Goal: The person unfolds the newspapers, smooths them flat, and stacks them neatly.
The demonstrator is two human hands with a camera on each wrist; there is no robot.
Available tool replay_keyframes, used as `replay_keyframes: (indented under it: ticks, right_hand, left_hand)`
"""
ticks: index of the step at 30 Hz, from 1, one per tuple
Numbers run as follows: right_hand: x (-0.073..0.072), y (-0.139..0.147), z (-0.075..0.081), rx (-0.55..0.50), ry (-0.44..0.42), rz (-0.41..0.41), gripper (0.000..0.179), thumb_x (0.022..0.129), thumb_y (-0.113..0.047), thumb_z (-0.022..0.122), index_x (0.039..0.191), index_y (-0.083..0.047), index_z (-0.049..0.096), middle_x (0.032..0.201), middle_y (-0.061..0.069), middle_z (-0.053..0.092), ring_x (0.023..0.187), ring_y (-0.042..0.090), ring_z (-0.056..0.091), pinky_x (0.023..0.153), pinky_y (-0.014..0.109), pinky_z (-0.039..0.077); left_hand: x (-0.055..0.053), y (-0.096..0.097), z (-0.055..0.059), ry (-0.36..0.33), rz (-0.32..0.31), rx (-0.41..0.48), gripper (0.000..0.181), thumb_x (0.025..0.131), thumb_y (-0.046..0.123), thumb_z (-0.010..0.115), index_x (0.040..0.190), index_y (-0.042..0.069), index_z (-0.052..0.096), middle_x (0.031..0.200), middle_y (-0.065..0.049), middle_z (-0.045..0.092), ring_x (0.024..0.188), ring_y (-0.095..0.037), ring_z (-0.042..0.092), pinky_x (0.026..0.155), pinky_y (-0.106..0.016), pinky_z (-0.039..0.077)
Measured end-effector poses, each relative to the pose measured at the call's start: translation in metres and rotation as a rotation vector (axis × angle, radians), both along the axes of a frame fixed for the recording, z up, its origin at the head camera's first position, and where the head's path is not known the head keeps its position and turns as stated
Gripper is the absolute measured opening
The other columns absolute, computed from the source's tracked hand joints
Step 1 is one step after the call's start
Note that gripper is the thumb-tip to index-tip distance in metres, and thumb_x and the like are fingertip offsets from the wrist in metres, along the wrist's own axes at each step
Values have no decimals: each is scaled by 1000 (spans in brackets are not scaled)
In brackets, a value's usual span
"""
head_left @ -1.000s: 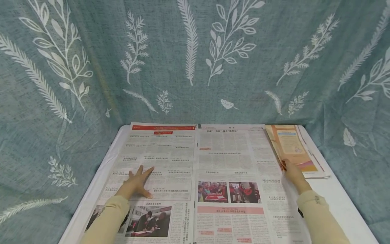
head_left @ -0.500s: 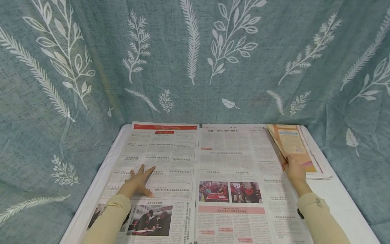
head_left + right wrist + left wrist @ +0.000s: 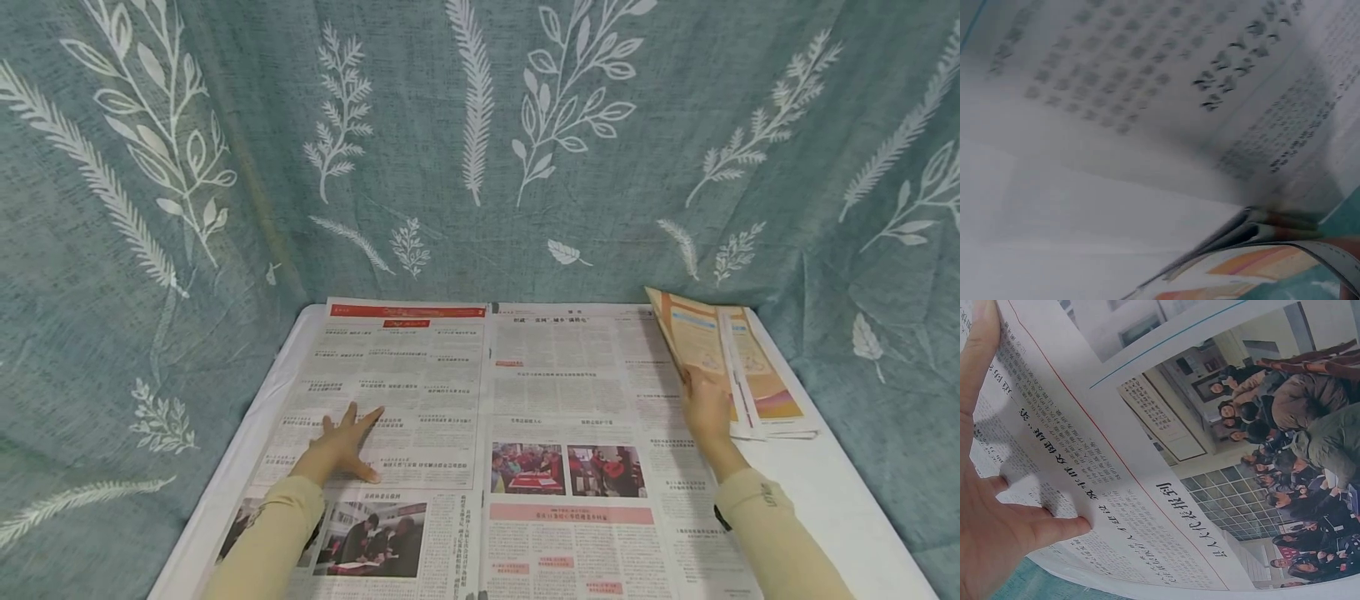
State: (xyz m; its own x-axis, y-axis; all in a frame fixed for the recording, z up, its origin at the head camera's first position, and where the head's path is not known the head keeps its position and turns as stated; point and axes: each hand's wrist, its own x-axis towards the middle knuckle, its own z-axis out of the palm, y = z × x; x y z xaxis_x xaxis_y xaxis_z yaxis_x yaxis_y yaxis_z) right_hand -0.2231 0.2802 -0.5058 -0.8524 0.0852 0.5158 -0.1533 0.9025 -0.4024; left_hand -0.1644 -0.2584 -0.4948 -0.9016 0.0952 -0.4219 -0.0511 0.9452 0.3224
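A large newspaper sheet (image 3: 558, 400) lies spread out, its print upside down in the head view. On its left half rests my left hand (image 3: 341, 446), fingers spread; in the left wrist view the thumb and fingers (image 3: 1054, 531) stretch over the print. My right hand (image 3: 708, 412) grips the left edge of a folded newspaper (image 3: 693, 333) with orange-and-cream printing, at the right side. That top fold is raised and tilts leftward, and a similar orange page (image 3: 768, 375) shows beneath it. Bent paper layers (image 3: 1260, 259) appear low in the right wrist view, where the hand is mostly hidden.
A white tabletop (image 3: 832, 517) shows along the right side and as a narrow strip at the left. Grey-green curtains (image 3: 480, 242) with white leaf patterns enclose the table at the back and both sides.
My right hand has moved left and slightly up with the top fold of the orange newspaper, uncovering another orange page under it. My left hand has stayed in place.
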Motion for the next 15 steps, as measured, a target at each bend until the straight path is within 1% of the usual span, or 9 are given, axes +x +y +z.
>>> replay_keyframes:
  ticks: [5,7,11,15]
  right_hand:
    - [-3,-13,7,-15,72,21,20,82,10,57,101,12,62,94,32,65,84,50,62,71,57,51]
    - [-4,-18,10,-2,111,44,20,81,11,58,100,12,63,94,32,65,85,50,61,69,58,51]
    - [-6,-28,13,33,162,100,22,79,13,60,100,11,62,95,32,65,79,48,63,63,56,51]
    - [-8,-38,17,30,193,134,22,77,12,61,99,12,61,94,30,66,68,46,64,56,54,51]
  left_hand:
    - [1,0,2,-3,3,6,123,50,40,89,149,10,23,150,-36,1,126,-71,-2,91,-84,13]
    - [2,1,3,-5,6,6,123,50,40,89,149,10,23,150,-36,1,126,-71,-2,91,-84,13]
    - [2,2,5,-7,11,3,122,50,39,89,149,10,23,151,-36,1,126,-71,-2,92,-84,13]
    - [2,3,5,-3,3,-10,121,50,39,89,148,10,23,151,-36,2,126,-71,0,91,-84,13]
